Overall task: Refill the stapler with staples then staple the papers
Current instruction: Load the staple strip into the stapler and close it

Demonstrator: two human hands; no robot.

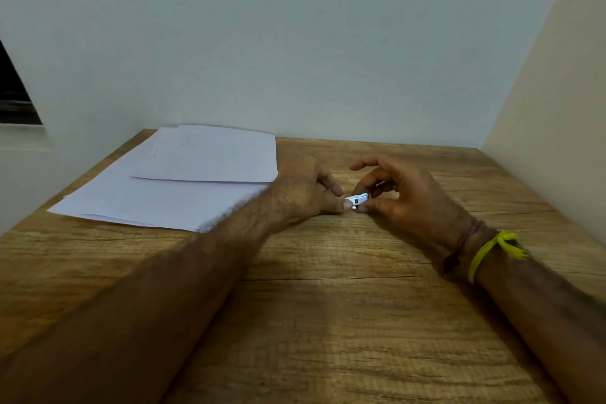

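Note:
A small white box of staples (358, 199) with a yellow end is pinched between both hands just above the wooden table (328, 321). My left hand (308, 190) grips its left end with thumb and fingers. My right hand (403, 197) holds its right end, with the index finger raised. White papers (170, 187) lie spread in a loose stack to the left of my hands, one sheet on top near the wall. No stapler shows in the head view.
A grey wall (295, 43) stands at the table's far edge and a cream wall (557, 92) along its right side. A dark window opening (16, 95) is at the far left. Yellow and red threads (485, 249) circle my right wrist.

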